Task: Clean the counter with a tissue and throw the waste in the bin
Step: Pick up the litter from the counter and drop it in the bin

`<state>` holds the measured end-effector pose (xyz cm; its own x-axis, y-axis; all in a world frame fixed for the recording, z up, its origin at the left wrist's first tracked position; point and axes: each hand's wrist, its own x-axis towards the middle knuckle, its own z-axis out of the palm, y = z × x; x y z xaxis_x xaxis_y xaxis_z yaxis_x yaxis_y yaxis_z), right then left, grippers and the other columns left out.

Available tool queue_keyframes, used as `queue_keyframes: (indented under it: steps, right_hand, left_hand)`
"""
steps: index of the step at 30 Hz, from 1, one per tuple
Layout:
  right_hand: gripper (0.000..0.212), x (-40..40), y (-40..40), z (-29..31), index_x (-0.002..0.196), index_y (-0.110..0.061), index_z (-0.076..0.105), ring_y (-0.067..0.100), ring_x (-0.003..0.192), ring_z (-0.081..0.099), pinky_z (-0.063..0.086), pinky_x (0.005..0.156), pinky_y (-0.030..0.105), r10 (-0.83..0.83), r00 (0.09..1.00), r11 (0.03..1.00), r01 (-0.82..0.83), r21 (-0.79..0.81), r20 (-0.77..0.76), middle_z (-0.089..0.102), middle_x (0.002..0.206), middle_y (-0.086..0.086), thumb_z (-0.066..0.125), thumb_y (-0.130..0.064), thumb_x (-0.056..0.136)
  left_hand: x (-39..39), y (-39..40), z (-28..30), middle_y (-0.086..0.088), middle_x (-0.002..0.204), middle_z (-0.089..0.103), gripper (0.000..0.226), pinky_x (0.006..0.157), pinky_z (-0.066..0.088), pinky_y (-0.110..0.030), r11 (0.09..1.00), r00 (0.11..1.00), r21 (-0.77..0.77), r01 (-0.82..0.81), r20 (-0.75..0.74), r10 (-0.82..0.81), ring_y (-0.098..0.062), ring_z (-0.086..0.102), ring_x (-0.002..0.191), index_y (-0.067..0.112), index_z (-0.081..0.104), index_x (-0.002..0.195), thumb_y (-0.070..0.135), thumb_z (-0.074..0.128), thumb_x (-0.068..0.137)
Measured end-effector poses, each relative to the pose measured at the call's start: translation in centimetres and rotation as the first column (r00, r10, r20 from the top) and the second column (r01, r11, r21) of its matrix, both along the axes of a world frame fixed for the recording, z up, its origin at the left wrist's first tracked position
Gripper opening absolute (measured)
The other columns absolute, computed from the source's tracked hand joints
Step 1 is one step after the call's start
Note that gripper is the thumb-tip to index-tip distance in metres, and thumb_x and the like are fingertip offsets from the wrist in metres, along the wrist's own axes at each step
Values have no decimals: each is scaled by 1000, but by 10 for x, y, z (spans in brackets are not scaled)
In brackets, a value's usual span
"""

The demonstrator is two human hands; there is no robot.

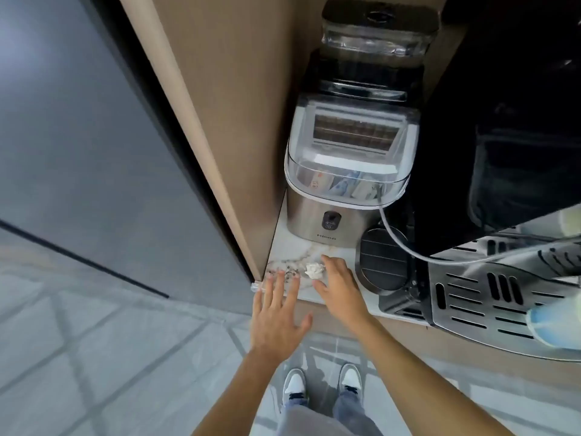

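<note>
A small crumpled white tissue (313, 270) lies on the marble counter (292, 247), just in front of the ice maker. Dark crumbs (284, 271) are scattered on the counter to the tissue's left. My right hand (338, 286) hovers right beside the tissue with fingers spread, thumb and index finger on either side of it, not closed on it. My left hand (278, 316) is flat and open at the counter's front edge, fingertips over the crumbs. A small clear plastic piece (258, 286) sits at the counter corner by my left fingers. No bin is in view.
A steel ice maker (342, 171) fills the back of the counter, with a clear container (377, 29) behind it. A round black grille (382, 262) and a coffee machine's metal drip tray (490, 297) stand to the right. A wooden side panel (220, 121) walls the left.
</note>
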<state>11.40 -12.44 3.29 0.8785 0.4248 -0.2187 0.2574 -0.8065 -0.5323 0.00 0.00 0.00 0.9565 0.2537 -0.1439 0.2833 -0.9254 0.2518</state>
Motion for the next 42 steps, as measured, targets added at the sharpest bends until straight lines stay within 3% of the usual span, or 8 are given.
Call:
queue_keyframes:
  steps: [9,13,18,25,28,31,37,42]
  right_hand:
    - [51,20,15,-13,134,-20,46,29,107,58,53,85,41,82,997,987,-82,-140,-6,49,123,8,65,-39,91]
    - [34,23,17,-18,122,-15,56,30,107,57,52,83,39,102,994,981,-95,-168,30,51,119,9,61,-30,93]
    - [29,22,15,-21,119,-13,58,29,107,60,52,81,38,61,998,986,-55,-157,31,58,116,8,61,-26,93]
    - [29,3,-7,-16,115,-13,61,22,101,61,49,79,33,-179,976,981,187,55,-127,60,110,3,61,-27,89]
    - [22,-22,-29,-10,104,-14,66,17,83,64,50,72,28,-286,937,921,327,210,-201,61,90,-3,67,-26,85]
    - [15,-49,-58,-8,95,-14,67,16,76,63,50,68,25,-407,876,833,473,289,-260,66,87,1,70,-22,82]
    - [15,-94,-127,-2,86,-29,63,12,69,64,43,54,9,-632,699,643,714,278,-335,70,79,-1,72,-18,85]
    - [7,-116,-178,2,87,-27,64,4,59,59,43,48,7,-746,596,539,803,255,-299,68,72,-7,70,-29,88]
  left_hand:
    - [7,0,-20,-12,162,24,80,116,20,-55,997,992,22,77,-99,-74,-36,21,149,24,22,155,61,40,87]
    - [2,-2,-25,-11,163,22,79,116,17,-54,995,988,18,100,-123,-97,-36,17,149,26,21,155,63,40,88]
    - [1,-2,-25,-11,163,22,78,115,22,-56,992,983,26,127,-134,-122,-37,17,149,26,22,155,62,41,89]
    - [-7,-7,-27,-10,165,19,78,116,17,-55,980,973,35,197,-134,-190,-35,15,150,26,21,155,62,42,88]
    - [-7,-16,-28,-10,164,18,79,116,19,-56,964,958,29,265,-125,-259,-35,13,150,27,21,155,61,43,88]
    - [-5,-30,-29,-10,164,19,77,115,27,-59,937,931,14,349,-123,-345,-37,17,150,25,25,154,59,44,87]
    - [1,-72,-26,-12,161,30,82,112,28,-59,859,854,16,511,-123,-506,-40,30,145,17,36,150,55,58,82]
    - [6,-106,-22,-9,163,18,81,114,23,-59,826,820,9,564,-128,-559,-39,20,148,19,25,155,55,52,87]
